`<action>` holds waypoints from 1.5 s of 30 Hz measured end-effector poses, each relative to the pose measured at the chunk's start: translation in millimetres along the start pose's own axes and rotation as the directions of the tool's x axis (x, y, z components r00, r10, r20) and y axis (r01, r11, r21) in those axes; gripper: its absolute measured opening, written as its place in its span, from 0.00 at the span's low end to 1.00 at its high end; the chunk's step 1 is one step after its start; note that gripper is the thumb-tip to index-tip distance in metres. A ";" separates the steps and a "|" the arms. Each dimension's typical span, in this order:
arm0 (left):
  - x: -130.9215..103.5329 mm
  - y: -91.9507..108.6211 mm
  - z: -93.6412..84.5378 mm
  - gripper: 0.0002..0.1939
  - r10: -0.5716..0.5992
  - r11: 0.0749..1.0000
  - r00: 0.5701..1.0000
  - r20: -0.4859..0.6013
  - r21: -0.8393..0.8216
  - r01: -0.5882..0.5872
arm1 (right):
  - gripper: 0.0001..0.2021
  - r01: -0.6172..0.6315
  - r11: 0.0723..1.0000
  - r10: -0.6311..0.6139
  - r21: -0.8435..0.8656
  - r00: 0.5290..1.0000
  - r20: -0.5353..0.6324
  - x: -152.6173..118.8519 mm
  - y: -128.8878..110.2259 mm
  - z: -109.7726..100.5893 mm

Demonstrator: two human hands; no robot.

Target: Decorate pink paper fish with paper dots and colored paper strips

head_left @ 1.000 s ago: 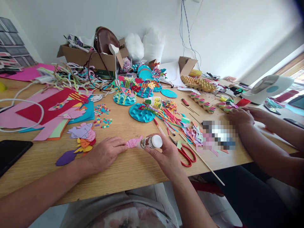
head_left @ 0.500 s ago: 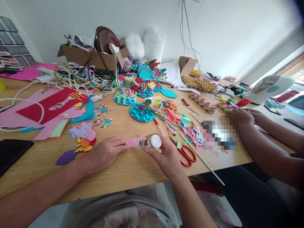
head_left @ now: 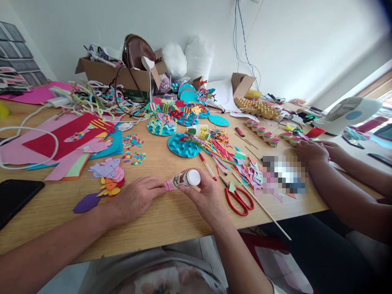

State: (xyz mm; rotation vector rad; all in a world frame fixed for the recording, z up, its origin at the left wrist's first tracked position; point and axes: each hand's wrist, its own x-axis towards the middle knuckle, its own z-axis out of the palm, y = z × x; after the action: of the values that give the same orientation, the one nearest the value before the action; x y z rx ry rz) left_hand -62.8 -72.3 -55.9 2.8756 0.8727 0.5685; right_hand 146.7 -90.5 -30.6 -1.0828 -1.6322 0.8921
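In the head view, a small pink paper fish (head_left: 168, 185) lies on the table in front of me. My left hand (head_left: 137, 198) rests on the wood with its fingers pressed together, the tips holding the left end of the fish. Wrapped round a white glue stick (head_left: 183, 179) with a printed label are the fingers of my right hand (head_left: 206, 198). The stick is tilted, its round white end facing up and right, its lower end over the fish. That end covers part of the fish, so contact is hard to see. Red-handled scissors (head_left: 239, 201) lie right of my right hand.
Paper fish cut-outs (head_left: 107, 169), sequins (head_left: 134, 157) and coloured sheets (head_left: 58, 141) lie left. Beyond my hands stands a blue wavy disc (head_left: 183, 145). A wooden skewer (head_left: 265, 208) crosses the right side, near paper scraps (head_left: 251, 171) and another person's hands (head_left: 312, 151). A phone (head_left: 20, 200) lies far left.
My right hand has moved the glue stick a little left along the pink fish, covering more of its tail. My left hand stays in place on the fish.
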 end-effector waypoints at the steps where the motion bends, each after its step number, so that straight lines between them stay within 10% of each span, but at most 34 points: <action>1: 0.1 -0.2 0.1 0.20 0.006 1.000 1.000 -0.003 -0.002 -0.006 | 0.07 -0.001 1.000 0.001 0.001 1.000 0.005 -0.4 -0.1 -0.2; 45: 0.8 1.4 -2.8 0.19 0.001 0.997 1.000 0.001 0.074 -0.001 | 0.06 -0.002 0.995 -0.008 -0.097 0.995 -0.099 2.4 -2.0 -19.1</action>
State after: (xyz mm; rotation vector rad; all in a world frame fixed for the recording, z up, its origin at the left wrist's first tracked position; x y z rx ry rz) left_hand -62.5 -73.2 -52.8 2.9420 0.9115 0.5465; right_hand 164.0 -87.7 -22.7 -1.1720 -1.6077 0.7520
